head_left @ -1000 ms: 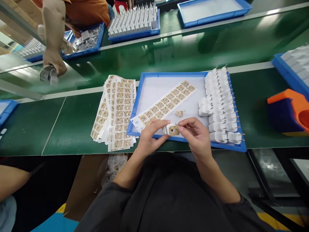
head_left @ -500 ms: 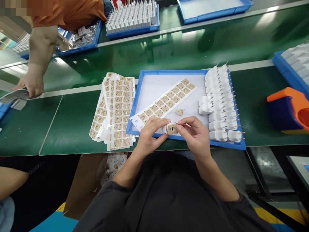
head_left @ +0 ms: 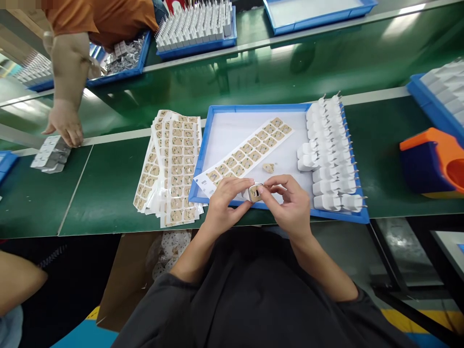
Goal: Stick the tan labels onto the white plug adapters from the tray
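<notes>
Left hand: thumb and fingers clamped around the left side of a small white block [head_left: 246,194].
Right hand: [head_left: 290,202] thumb and fingertips at the block's right edge, close to the left hand [head_left: 225,199]; whether they grip or only press, I cannot tell.
White block: held between the two hands, over the tray's near edge; pale, rounded-cornered, one end turned up.
Tan sticker: [head_left: 254,193] covers that end, with a small dark slot in it; it seems laid on, its right edge perhaps not smoothed down.
Loose sticker piece: [head_left: 268,167] tan, just beyond the hands.
Sticker strip: [head_left: 251,153] slanting beyond the left hand, many tan stickers left on it.
Tray: [head_left: 261,108] blue-rimmed, under and beyond the hands.
Finished rows: white blocks with metal pins [head_left: 328,159], right of the right hand; probably done, though their stickered ends cannot be made out.
Sheet stack: [head_left: 178,166] left of the left hand, plenty of stickers remaining.
</notes>
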A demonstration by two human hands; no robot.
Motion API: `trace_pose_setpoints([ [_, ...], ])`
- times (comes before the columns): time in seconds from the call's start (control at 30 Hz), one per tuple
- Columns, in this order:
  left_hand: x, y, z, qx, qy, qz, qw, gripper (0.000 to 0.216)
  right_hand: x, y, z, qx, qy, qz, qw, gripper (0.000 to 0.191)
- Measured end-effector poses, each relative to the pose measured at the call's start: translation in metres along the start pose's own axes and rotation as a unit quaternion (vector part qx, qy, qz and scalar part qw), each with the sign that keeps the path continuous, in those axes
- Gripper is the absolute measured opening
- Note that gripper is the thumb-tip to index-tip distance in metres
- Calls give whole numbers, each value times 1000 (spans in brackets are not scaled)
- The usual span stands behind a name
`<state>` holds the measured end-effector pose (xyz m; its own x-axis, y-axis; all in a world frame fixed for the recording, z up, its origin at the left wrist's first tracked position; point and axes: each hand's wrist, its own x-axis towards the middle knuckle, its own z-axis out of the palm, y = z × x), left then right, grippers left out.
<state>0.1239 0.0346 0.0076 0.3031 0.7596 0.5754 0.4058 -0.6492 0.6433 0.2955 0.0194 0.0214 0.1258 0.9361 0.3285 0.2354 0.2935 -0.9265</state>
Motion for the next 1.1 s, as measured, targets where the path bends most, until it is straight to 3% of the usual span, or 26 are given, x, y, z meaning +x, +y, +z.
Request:
trace_pose_setpoints([
  [0.1, -2, 1, 2, 0, 19, -11, 1000, 39, 2, 0, 1, -75, 20, -56, 995, 8],
  [0.17, -4, 1, 4, -23, 42, -34, 998, 37, 3, 0, 0, -84, 19, -52, 995, 13],
  [0.3, -9, -1, 13, -94, 78, -76, 990, 36, 1, 3, 1, 55, -90, 42, 994, 24],
  [0.4, -10, -4, 20, -100, 96, -70, 988, 32, -4, 8, 8, 139, -96, 84, 982, 37],
  [0.57, -8, -5, 24, -86, 129, -35, 987, 32, -2, 18, 15, 260, -78, 101, 957, 22],
  [0.67, -6, -4, 23, -31, 143, -7, 989, 35, 0, 19, 16, 256, -80, 109, 957, 19],
  [0.83, -4, -4, 25, 72, 155, 70, 983, 34, -2, 15, 21, 228, -29, 92, 969, 13],
  [1.1, -5, -5, 25, 73, 147, 92, 982, 43, -2, 10, 21, 299, -16, 134, 945, 6],
])
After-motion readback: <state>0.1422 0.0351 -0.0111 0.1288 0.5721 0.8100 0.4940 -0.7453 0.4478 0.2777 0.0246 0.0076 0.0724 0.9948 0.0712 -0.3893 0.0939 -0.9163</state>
